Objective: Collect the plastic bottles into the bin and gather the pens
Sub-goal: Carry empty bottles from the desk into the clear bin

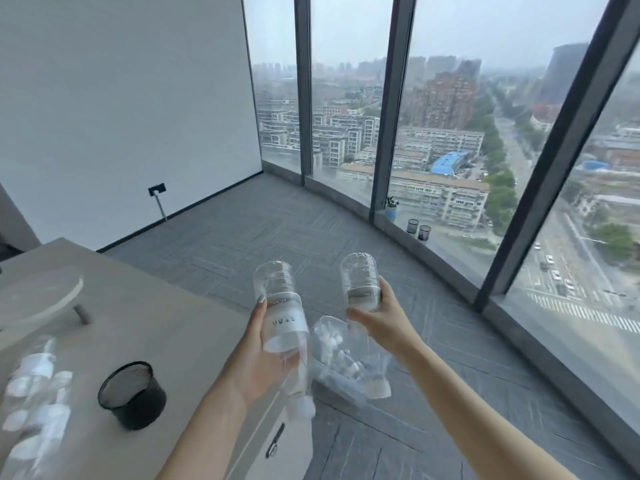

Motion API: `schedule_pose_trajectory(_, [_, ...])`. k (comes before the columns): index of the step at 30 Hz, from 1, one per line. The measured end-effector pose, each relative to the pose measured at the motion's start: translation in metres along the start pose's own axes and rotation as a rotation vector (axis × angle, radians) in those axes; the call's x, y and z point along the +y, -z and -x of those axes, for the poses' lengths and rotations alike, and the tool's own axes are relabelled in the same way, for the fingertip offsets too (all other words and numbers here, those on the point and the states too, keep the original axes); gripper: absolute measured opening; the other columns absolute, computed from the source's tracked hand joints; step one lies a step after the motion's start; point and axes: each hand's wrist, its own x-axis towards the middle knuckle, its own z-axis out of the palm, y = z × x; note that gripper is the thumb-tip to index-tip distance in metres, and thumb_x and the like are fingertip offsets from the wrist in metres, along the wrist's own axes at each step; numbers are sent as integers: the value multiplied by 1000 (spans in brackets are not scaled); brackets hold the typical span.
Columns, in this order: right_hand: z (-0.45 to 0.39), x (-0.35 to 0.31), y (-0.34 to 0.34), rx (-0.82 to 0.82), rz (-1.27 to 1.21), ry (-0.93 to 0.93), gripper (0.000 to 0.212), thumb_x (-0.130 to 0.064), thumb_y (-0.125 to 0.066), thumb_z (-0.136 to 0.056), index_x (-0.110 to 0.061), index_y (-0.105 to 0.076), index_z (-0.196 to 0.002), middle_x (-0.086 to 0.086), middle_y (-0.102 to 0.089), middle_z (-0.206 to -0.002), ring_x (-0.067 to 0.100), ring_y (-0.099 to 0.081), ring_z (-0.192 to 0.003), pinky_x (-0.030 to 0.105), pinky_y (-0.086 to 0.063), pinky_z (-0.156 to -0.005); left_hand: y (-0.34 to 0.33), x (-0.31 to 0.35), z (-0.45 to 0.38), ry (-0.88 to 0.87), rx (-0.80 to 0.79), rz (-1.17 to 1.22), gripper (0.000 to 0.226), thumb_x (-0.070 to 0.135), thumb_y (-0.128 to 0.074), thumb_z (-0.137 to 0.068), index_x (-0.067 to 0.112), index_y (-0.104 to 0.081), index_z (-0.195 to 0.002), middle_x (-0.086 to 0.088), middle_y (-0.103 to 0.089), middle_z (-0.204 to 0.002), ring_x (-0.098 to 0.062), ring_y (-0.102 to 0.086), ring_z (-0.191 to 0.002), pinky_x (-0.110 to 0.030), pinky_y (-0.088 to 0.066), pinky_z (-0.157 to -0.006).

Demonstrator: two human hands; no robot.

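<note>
Below hands (263, 348), bin (341, 368) half hidden

Both arms stretched forward, forearms bare. Left hand (258, 344) wrapped around a bottle (282, 318), thumb up its side. Right hand (384, 311) gripping another bottle (360, 284), base up.

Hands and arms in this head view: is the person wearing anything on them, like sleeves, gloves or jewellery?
Nothing shows: both forearms are bare, with no sleeves, gloves, watch or bracelets. The left hand has a longish, pale glossy thumbnail. The right hand shows no rings.
</note>
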Motion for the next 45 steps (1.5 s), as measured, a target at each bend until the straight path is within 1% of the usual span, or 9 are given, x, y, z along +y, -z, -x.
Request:
schedule_pose_trajectory(4, [-10, 10, 46, 103, 1, 1, 49, -10, -67, -79, -36, -41, -112, -11, -59, -91, 7, -58, -73, 21, -47, -65, -36, -13, -35, 56, -77, -84, 56, 53, -45, -82, 10, -59, -115, -13, -67, -85, -21, -67, -72, -30, -55, -60])
schedule_pose_trajectory(8, [-31, 27, 72, 142, 14, -28, 52, -10, -68, -78, -41, -40, -110, -7, -60, -96, 11, -61, -81, 27, -50, -74, -51, -15, -81, 67, -56, -76, 120, 46, -89, -46, 6, -27, -142, -19, -50, -118, -28, -61, -89, -35, -56, -63])
schedule_pose_trajectory(10, [-46, 35, 83, 160, 19, -54, 48, -10, -68, -78, -44, -42, -101, -9, -60, -94, 12, -61, -80, 27, -50, -75, -54, -15, -109, 65, -90, -70, 128, 39, -92, -41, 5, -23, -143, -18, -51, -114, -27, -64, -85, -35, -55, -63])
schedule_pose_trajectory(13, [-76, 45, 95, 185, 7, -72, 43, -10, -68, -80, -42, -41, -91, -12, -58, -90, 9, -60, -76, 22, -48, -70, -58, -10, -151, 80, -121, -85, 123, 42, -91, -44, 5, -27, -142, -17, -48, -117, -26, -62, -89, -36, -55, -66])
schedule_pose_trajectory(16, [-119, 55, 104, 211, 9, -83, 48, -11, -69, -80, -39, -40, -106, -10, -60, -91, 9, -61, -75, 22, -49, -69, -60, -3, -197, 81, -150, -108, 110, 51, -88, -41, 8, -44, -132, -12, -62, -99, -21, -64, -82, -33, -56, -67])
schedule_pose_trajectory(22, [-206, 64, 109, 240, 39, -111, 65, -17, -69, -80, -32, -31, -130, -11, -59, -103, 5, -61, -86, 21, -49, -72, -56, 13, -288, 163, 39, -4, 40, 42, -48, -91, 10, -53, -115, -7, -61, -82, -18, -58, -70, -29, -49, -63])
schedule_pose_trajectory(28, [-273, 85, 129, 373, 129, -123, 82, -34, -72, -69, -35, -29, -139, 2, -45, -124, 21, -47, -119, 43, -42, -103, -51, 30, -363, 239, 114, 14, 35, 42, -48, -92, 12, -54, -110, -9, -58, -83, -21, -56, -70, -33, -47, -65])
schedule_pose_trajectory(37, [-379, 151, 133, 214, 99, -269, 97, -44, -71, -65, -38, -14, -144, 3, -38, -143, 20, -46, -125, 46, -43, -103, -33, -8, -435, 293, 396, -26, 31, 44, -40, -96, 18, -57, -94, -5, -60, -83, -19, -57, -72, -30, -47, -59])
schedule_pose_trajectory(45, [-484, 233, 130, -24, 163, -353, 81, -29, -69, -78, -32, -19, -141, -2, -52, -126, 11, -64, -93, 35, -54, -82, 4, -36, -507, 212, 681, -30, 24, 36, -46, -94, 18, -53, -107, -6, -63, -87, -18, -60, -74, -30, -46, -63])
